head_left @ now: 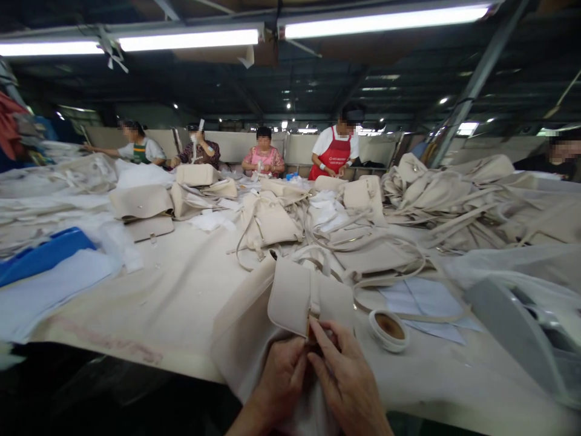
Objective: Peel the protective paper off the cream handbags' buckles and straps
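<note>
A cream handbag (290, 297) with a front flap and a narrow strap lies at the near edge of the table, its flap towards me. At the flap's lower edge is a small gold-brown clasp (310, 330). My left hand (282, 366) is closed on the bag just below the flap, its thumb beside the clasp. From the other side, the bent fingers of my right hand (342, 360) pinch at the clasp. What lies between the fingertips is partly hidden. Right of the bag stands a round white tub (389, 346) with brown contents.
Cream bags (272, 221) and tangled straps lie heaped across the table, with a taller pile (454, 188) at the right. White sheets (426, 303) lie by the tub. A grey object (512, 339) is at far right, a blue tray (45, 254) at left. Several people sit or stand opposite.
</note>
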A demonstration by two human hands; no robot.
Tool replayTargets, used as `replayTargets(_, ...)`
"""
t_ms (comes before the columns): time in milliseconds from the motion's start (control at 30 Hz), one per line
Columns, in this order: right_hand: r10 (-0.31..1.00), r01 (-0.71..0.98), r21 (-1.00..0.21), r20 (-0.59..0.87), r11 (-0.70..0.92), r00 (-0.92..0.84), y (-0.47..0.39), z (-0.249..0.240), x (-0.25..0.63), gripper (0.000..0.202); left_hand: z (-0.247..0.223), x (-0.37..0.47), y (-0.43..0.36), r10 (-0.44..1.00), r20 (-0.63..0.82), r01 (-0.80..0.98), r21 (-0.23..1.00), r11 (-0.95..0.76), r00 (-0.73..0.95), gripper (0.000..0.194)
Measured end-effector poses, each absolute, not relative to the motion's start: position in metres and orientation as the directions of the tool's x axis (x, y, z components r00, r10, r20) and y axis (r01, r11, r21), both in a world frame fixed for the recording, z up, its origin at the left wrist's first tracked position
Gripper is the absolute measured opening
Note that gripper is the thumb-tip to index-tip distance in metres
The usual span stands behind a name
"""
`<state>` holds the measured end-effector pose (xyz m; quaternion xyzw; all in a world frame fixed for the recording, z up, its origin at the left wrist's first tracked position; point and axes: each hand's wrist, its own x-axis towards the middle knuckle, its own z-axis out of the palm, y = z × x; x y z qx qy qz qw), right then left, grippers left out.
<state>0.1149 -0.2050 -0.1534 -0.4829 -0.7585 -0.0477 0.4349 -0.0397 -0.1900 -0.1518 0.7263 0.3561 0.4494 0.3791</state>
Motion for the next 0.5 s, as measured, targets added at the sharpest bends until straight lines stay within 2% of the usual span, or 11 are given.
replayTargets(133, 0.666, 0.684, -0.435, 0.74, 0.586, -0.1, -0.201, -0.158, 0.113, 0.041, -0.152, -0.04, -0.191, 0.902, 0.289, 0.227, 0.901, -0.369, 0.32, 0.034)
replayTargets(300, 0.665, 0.497, -0.524, 0.73, 0.692, -0.156, -0.205, -0.151, 0.126, 0.03, -0.151, -0.04, -0.191, 0.926, 0.253, 0.239, 0.916, -0.323, 0.28, 0.038)
replayTargets(367, 0.737, 0.48, -0.626, 0.673, 0.614, -0.065, -0.208, -0.155, 0.137, 0.02, -0.151, -0.04, -0.192, 0.933, 0.224, 0.228, 0.929, -0.292, 0.281, 0.04)
replayTargets(433, 0.814, 0.456, -0.782, 0.551, 0.426, 0.185, -0.208, -0.163, 0.151, 0.013, -0.153, -0.041, -0.193, 0.935, 0.201, 0.198, 0.944, -0.265, 0.291, 0.043)
replayTargets(500, 0.849, 0.305, -0.923, 0.349, 0.236, 0.397, -0.202, -0.17, 0.163, 0.028, -0.157, -0.041, -0.193, 0.943, 0.158, 0.16, 0.964, -0.211, 0.294, 0.045)
